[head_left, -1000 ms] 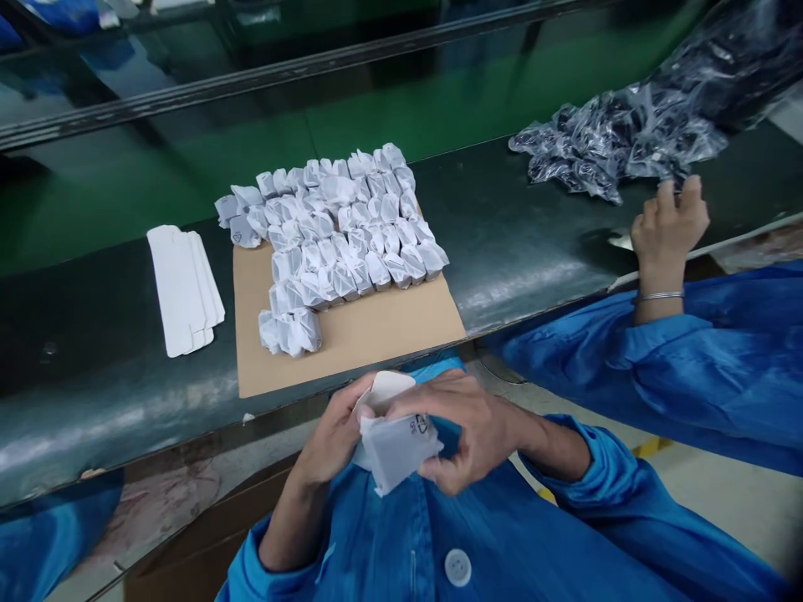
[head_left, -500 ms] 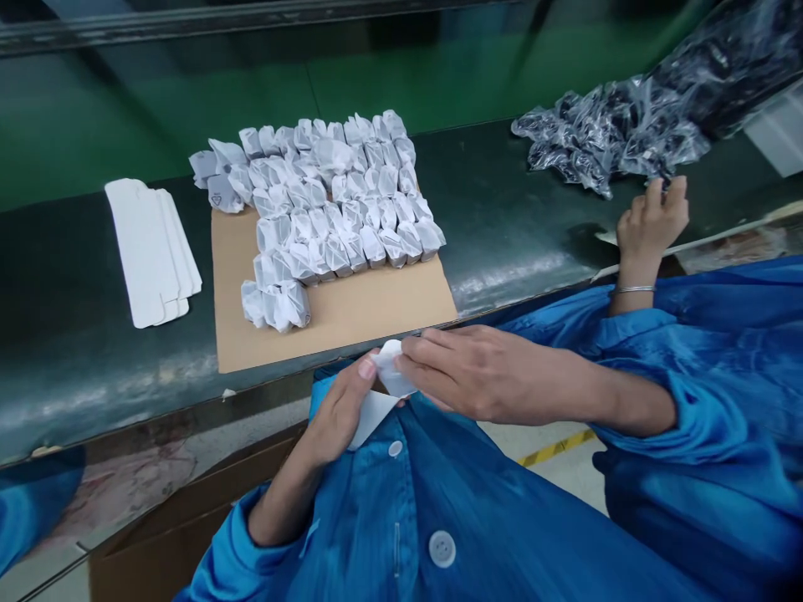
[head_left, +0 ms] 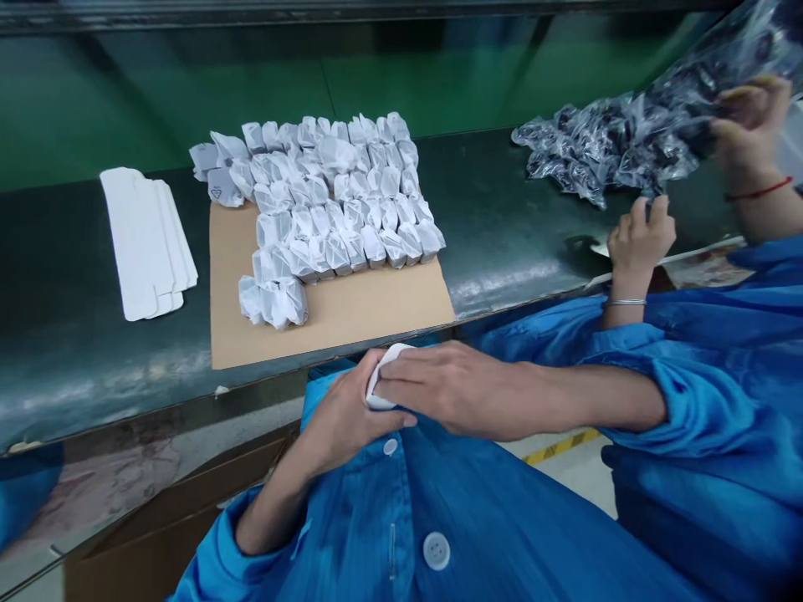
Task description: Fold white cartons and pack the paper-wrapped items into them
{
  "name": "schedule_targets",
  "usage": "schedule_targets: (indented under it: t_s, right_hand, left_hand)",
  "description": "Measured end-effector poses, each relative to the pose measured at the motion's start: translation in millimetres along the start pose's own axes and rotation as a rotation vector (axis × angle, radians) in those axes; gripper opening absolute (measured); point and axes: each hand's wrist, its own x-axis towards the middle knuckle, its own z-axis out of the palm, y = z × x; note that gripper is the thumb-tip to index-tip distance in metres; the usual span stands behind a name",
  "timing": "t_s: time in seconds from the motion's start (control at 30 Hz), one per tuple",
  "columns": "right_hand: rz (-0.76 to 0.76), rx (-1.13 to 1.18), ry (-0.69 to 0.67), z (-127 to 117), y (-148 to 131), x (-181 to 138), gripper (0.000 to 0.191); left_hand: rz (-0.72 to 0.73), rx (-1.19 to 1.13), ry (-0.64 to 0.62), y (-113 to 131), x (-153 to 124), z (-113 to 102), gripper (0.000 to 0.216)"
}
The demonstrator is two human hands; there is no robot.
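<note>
From my end I make out one small white card piece (head_left: pixel 387 354), smooth, matte and plain, with a rounded upper end and a pale rim curving down its left side. It sits in the middle of the scene, just off the table's near edge and in front of the blue coat (head_left: pixel 401 502). Most of it is covered by fingers, so I can't tell whether anything is inside.

Both of the wearer's hands grip it: the left hand (head_left: pixel 348 410) curls around it from the left, and the right hand (head_left: pixel 455 389) presses its bent fingers over it from the right.

Farther out, I have one tan cardboard sheet (head_left: pixel 351 326) on the dark green table (head_left: pixel 495 217). On it stand wrapped white packets (head_left: pixel 339 251), more than thirty by my count, too crowded for an exact number; three form the short nearest row. One at the far left shows a printed mark. To the left of the sheet lies one stack of flat white cards (head_left: pixel 141 242), at least three. At far right I see one heap of clear-bagged dark items (head_left: pixel 602 150), uncountable to me, and two other hands: one with a silver bracelet (head_left: pixel 627 302), one blurred with a red band (head_left: pixel 762 189).
</note>
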Motion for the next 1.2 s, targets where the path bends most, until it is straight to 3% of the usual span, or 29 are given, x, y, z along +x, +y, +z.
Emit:
schedule_targets:
  t_s: [0.17, 0.27, 0.33, 0.43, 0.57, 0.67, 0.73, 0.8, 0.87, 0.9, 0.93, 1.03, 1.1, 1.2]
  right_hand:
    - [0.108, -0.121, 0.122, 23, -3, 5, 0.032]
    - [0.16, -0.124, 0.17, 29, 0, 4, 0.031]
    - [0.205, -0.067, 0.36, 31, 1, 0, 0.031]
    - [0.38, 0.052, 0.75, 47, 1, -3, 0.039]
    - [0.483, 0.076, 0.795, 90, 0, 10, 0.079]
    - [0.575, -0.058, 0.915, 101, 13, 10, 0.077]
    - [0.683, -0.185, 0.955, 88, 35, -5, 0.067]
    - [0.829, -0.388, 0.948, 65, 66, -32, 0.058]
    - [0.983, -0.605, 0.895, 44, 103, -64, 0.055]
    - [1.039, -0.679, 0.861, 37, 122, -80, 0.053]
    - [1.07, -0.726, 0.838, 32, 140, -93, 0.049]
    - [0.995, -0.717, 0.786, 28, 177, -117, 0.033]
    - [0.942, -0.711, 0.792, 30, 181, -115, 0.031]
    - [0.92, -0.739, 0.823, 32, 157, -88, 0.042]
  left_hand:
    - [-0.028, 0.009, 0.229, 0, 6, 3, 0.046]
    - [-0.061, 0.066, 0.296, -4, 7, 1, 0.045]
    - [-0.048, 0.036, 0.383, -7, 8, -1, 0.047]
    - [0.008, -0.254, 0.5, -6, 11, 2, 0.046]
    - [0.151, -0.606, 0.461, 17, 22, 16, 0.052]
    - [0.351, -0.478, 0.329, 33, 39, 5, 0.078]
    - [0.496, -0.253, 0.443, 29, 50, -30, 0.085]
    - [0.501, 0.0, 0.829, 12, 55, -89, 0.077]
    - [0.226, 0.244, 1.241, -17, 56, -160, 0.066]
    - [-0.005, 0.334, 1.332, -33, 55, -194, 0.065]
    - [-0.249, 0.401, 1.316, -48, 55, -225, 0.065]
    - [-0.442, 0.386, 1.213, -87, 56, -282, 0.053]
    - [-0.463, 0.361, 1.176, -103, 58, -295, 0.039]
    - [-0.467, 0.335, 1.182, -114, 58, -298, 0.029]
